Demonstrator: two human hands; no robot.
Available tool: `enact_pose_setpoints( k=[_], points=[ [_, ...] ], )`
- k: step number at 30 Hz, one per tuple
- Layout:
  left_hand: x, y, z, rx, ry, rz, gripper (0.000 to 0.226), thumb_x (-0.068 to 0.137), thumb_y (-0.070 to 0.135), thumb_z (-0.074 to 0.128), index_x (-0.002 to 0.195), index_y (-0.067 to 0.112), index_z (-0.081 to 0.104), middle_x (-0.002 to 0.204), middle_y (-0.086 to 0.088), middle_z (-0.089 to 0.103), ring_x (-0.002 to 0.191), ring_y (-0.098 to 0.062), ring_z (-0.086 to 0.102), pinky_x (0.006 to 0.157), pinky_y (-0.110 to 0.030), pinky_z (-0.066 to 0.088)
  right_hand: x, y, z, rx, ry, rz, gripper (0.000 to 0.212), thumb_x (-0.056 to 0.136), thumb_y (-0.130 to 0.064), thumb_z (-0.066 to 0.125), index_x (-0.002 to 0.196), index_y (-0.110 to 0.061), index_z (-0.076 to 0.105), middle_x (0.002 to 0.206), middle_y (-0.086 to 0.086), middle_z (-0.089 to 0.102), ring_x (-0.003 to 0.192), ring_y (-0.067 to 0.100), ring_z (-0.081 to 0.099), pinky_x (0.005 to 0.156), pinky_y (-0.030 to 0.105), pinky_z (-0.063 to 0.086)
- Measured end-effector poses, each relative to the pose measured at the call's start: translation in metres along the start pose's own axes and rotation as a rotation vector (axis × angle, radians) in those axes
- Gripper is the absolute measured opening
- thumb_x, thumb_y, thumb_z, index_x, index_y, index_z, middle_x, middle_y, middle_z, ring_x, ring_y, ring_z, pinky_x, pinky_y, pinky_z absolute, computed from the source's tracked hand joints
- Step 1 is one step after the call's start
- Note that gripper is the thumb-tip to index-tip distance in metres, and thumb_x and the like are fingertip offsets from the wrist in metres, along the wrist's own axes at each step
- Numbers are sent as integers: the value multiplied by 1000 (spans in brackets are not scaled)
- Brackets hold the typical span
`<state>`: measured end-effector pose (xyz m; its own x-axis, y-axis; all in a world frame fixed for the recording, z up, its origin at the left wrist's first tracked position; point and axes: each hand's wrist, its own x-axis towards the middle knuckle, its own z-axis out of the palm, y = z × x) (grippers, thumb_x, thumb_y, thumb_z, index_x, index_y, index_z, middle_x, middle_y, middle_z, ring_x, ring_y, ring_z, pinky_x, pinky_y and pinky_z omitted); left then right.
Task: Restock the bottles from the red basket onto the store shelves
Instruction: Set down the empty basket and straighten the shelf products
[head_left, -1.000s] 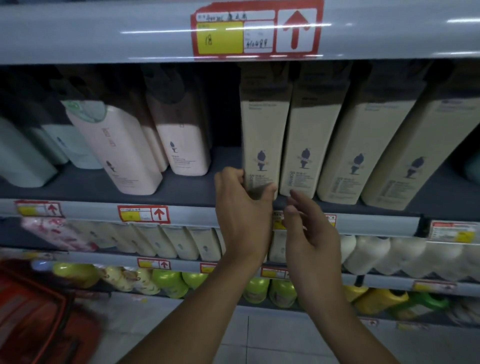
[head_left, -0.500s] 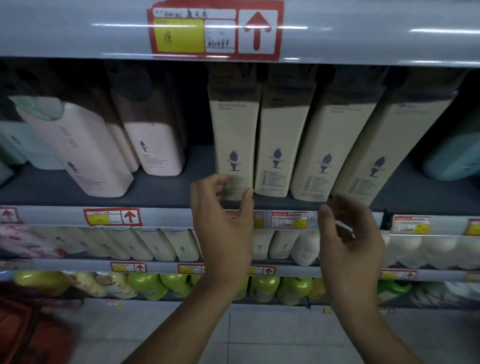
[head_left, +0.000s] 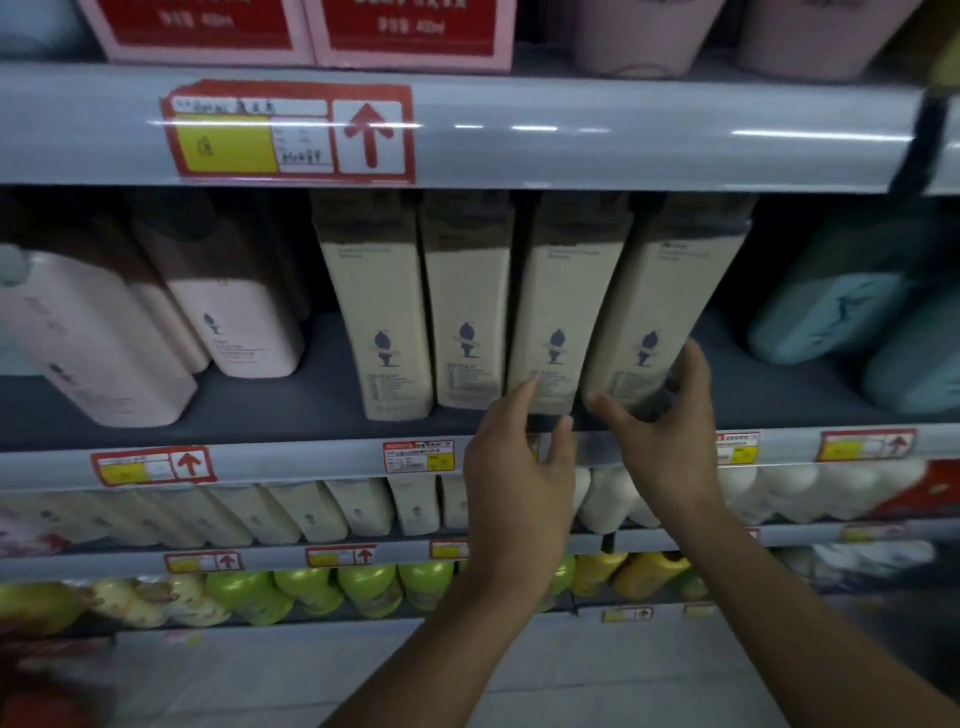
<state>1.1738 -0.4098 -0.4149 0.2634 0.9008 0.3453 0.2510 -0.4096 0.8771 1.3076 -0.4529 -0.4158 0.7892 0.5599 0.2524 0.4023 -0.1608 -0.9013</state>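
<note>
Both hands reach up to a row of four tall cream bottles standing on a grey shelf (head_left: 291, 410). Right hand (head_left: 662, 441): its grip wraps the base of the fourth cream bottle (head_left: 660, 312), the rightmost of the row, with the thumb at the bottle's lower left corner and the fingers curled round its right edge. Left hand (head_left: 519, 467): its grip is loosely spread, fingers half curled, with the forefinger tip touching the lower front of the third cream bottle (head_left: 566, 312) and the thumb just below that bottle's base, at the shelf lip. Whether this hand actually pinches the bottle cannot be told.

To the left of the left hand stand the first cream bottle (head_left: 379, 322) and the second cream bottle (head_left: 467, 312), upright and close together. The two bottles at the grips lean with their tops to the right. Further left of the grips, on the same shelf, stand pink bottles (head_left: 228, 312). To the right of the right hand lie teal bottles (head_left: 841, 312).

Above the grips, the next shelf's front rail carries a red and yellow price tag (head_left: 288, 132) with an up arrow. Below the hands, lower shelves hold pale bottles (head_left: 311, 512) and green bottles (head_left: 363, 587). A blurred red shape in the bottom left corner may be the red basket (head_left: 41, 696).
</note>
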Motion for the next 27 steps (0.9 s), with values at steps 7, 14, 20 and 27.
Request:
enact_pose_setpoints(
  k=[7, 14, 20, 27],
  points=[
    [-3, 2, 13, 33, 13, 4, 45, 95, 28, 70, 136, 12, 64, 133, -3, 68, 122, -14, 64, 103, -35, 53, 2, 3, 2, -96, 59, 40, 61, 78, -30, 87, 124, -19, 50, 110, -4, 71, 98, 17, 70, 84, 46, 59],
    [-5, -2, 5, 25, 13, -23, 43, 96, 31, 69, 136, 14, 64, 131, -1, 70, 121, -11, 65, 101, -36, 54, 7, -3, 5, -146, 102, 48, 57, 74, -27, 85, 119, -16, 52, 113, 5, 70, 101, 27, 67, 81, 40, 55],
    [-5, -6, -12, 8, 53, -30, 38, 97, 29, 68, 133, 18, 66, 124, 5, 71, 115, -4, 65, 98, -32, 56, -31, -6, 8, -257, 326, -152, 59, 86, -30, 81, 131, -4, 54, 129, 14, 57, 122, 29, 52, 102, 42, 46],
    [2, -18, -30, 11, 99, -20, 34, 96, 30, 62, 126, 16, 71, 116, 6, 75, 108, -4, 69, 94, -33, 56, -37, -44, 67, -288, 186, -38, 75, 86, -55, 74, 142, -17, 43, 137, 2, 47, 102, 26, 66, 70, 30, 40]
  ],
)
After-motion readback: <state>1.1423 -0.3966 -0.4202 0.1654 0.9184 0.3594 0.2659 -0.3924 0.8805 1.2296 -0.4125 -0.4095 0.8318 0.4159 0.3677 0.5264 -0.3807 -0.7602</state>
